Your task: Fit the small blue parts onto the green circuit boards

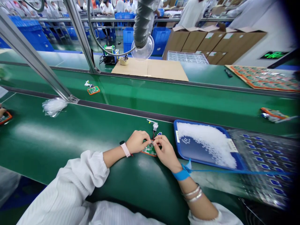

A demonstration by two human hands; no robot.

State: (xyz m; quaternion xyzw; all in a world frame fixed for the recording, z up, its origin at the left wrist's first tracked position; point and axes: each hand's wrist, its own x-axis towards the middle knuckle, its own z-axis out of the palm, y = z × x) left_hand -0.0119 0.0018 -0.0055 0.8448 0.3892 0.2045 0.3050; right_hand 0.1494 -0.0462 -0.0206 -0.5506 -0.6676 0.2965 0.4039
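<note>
A green circuit board in an orange frame (149, 150) lies on the green bench in front of me, partly covered by my fingers. My left hand (138, 141) is closed in a pinch at the board's upper edge. From the right, my right hand (166, 152) pinches at nearly the same spot, thumb and forefinger together. Whatever sits between the fingertips is too small and hidden to name. Just beyond the hands, a white connector piece (155, 127) is joined to the board by thin dark and red wires. A small blue-and-white part (159, 133) shows behind my right fingers.
A blue tray (177, 147) of small white pieces stands right of my hands, beside clear trays of blue-screened parts (262, 153). A blue wrist cord (217, 171) runs across them. Boards (93, 90) lie on the belt beyond. A plastic bag (55, 106) and metal post (58, 84) stand left.
</note>
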